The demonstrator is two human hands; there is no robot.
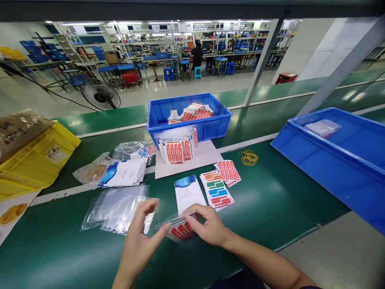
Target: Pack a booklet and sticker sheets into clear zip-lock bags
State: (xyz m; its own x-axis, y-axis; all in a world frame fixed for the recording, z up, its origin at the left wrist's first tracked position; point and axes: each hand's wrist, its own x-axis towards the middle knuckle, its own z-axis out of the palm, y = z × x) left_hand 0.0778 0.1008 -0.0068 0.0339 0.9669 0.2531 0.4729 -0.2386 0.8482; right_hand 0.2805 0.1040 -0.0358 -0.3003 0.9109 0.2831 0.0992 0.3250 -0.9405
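Both hands meet over the green table near its front edge. My left hand (138, 237) pinches the left edge of a small clear plastic bag (180, 229) with red-printed sticker sheets inside. My right hand (208, 225) is closed on the bag's right side, fingers curled over it. Just beyond lie a white and blue leaflet (188, 192) and a coloured sticker sheet (217, 189). A stack of empty clear bags (118, 208) lies to the left of my left hand.
A blue bin (210, 124) with red sticker packs stands behind, more packs (177, 150) leaning on white card. Red sheets (227, 171), rubber bands (248, 157), leaflets (124, 173), a yellow crate (33, 160) left, a large blue bin (345, 156) right. A person sits far back.
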